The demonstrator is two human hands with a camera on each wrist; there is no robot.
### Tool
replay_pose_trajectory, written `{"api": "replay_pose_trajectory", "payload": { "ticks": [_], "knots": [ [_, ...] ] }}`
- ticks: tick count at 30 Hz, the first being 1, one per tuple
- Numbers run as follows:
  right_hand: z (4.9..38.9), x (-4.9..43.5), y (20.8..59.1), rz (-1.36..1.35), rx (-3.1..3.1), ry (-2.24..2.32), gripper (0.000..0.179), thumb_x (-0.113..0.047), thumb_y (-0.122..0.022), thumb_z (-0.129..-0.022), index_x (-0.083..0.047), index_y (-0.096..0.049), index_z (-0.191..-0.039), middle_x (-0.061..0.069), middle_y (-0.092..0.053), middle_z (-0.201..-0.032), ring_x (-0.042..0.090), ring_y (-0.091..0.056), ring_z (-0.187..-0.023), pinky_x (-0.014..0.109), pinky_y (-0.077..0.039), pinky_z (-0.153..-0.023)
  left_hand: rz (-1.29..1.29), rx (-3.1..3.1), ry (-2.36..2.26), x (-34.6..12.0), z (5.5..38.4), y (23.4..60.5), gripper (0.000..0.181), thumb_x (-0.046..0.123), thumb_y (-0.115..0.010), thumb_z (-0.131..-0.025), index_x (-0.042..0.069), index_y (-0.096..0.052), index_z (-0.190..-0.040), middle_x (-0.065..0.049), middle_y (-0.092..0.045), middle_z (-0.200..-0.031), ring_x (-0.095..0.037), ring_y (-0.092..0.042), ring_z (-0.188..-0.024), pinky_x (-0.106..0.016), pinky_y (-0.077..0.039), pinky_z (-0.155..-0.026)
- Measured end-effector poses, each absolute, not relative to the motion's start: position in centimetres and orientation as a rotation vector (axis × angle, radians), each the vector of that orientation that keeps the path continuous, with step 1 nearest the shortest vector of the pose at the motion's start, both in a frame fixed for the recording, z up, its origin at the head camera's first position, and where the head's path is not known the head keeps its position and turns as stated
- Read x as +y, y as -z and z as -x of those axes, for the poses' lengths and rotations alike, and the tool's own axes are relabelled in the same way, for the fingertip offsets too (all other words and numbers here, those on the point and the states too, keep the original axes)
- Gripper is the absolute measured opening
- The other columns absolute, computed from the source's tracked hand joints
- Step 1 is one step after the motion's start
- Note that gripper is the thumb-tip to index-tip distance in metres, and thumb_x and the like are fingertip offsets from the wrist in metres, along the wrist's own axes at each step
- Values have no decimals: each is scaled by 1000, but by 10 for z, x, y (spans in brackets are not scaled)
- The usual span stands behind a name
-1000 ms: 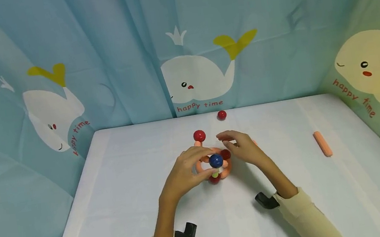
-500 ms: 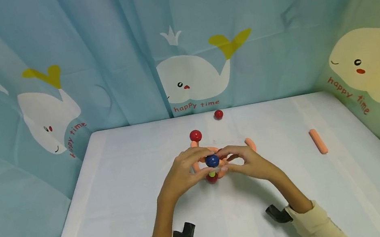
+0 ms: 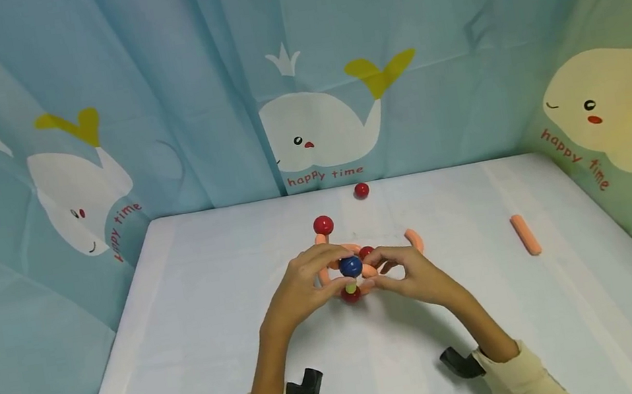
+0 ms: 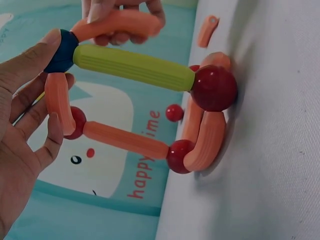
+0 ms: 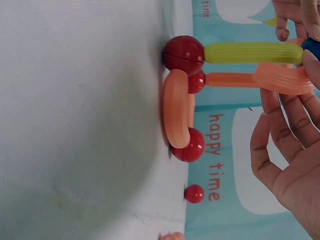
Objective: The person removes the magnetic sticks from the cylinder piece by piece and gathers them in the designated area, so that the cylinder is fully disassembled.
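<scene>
My left hand [image 3: 307, 283] pinches a blue ball [image 4: 62, 51] on top of an upright green rod [image 4: 135, 67]. The rod's foot joins a large red ball [image 4: 214, 88] on the table. My right hand [image 3: 415, 270] pinches a curved orange rod [image 4: 117, 25], whose end meets the blue ball. Another curved rod [image 4: 58, 97] runs from the blue ball to a red ball [image 4: 76, 123] atop a straight orange rod [image 4: 125, 140]. Below lies a ring of curved rods [image 5: 176, 107] and red balls. Fingers hide parts of the blue ball.
On the white table [image 3: 204, 350], a loose red ball [image 3: 361, 191] lies near the back edge. A loose curved orange rod [image 3: 414, 239] lies just beyond my right hand, and a straight orange rod [image 3: 526, 234] farther right. Another red ball [image 3: 323, 225] tops a part behind my left hand.
My right hand has come in from beside the structure and now pinches the curved orange rod by the blue ball. My left hand keeps its hold on the blue ball.
</scene>
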State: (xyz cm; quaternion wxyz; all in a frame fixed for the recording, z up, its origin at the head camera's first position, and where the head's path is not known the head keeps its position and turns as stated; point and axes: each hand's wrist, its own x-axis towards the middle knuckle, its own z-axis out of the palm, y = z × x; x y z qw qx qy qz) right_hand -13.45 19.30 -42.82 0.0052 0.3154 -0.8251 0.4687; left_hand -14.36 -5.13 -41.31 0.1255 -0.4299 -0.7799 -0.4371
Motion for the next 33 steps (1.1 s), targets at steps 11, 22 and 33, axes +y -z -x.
{"api": "replay_pose_trajectory", "payload": {
  "ticks": [11, 22, 33],
  "knots": [
    [127, 199, 418, -939, -2559, -1535, 19, -5, -68, -90, -5, -69, -108, 5, -71, -86, 10, -64, -72, 26, -55, -70, 1237, -2309, 1314, -52, 142, 413, 46, 11, -79, -81, 13, -65, -125, -3, -65, -126, -13, -62, -113, -28, -51, -97],
    [121, 197, 408, -918, -2559, -1652, 11, -5, -64, -93, 1, -68, -102, 1, -63, -62, 14, -59, -54, 24, -48, -66, 1241, -2280, 1334, -49, 142, 413, 44, 11, -79, -81, 10, -66, -123, -4, -66, -125, -13, -61, -114, -26, -51, -97],
    [122, 196, 407, -873, -2570, -1580, 9, -9, -66, -93, -5, -71, -98, -6, -62, -58, 10, -60, -54, 33, -40, -91, 1247, -2273, 1342, -50, 142, 413, 40, 17, -78, -83, 6, -67, -120, -5, -66, -124, -13, -62, -111, -25, -51, -96]
  ]
}}
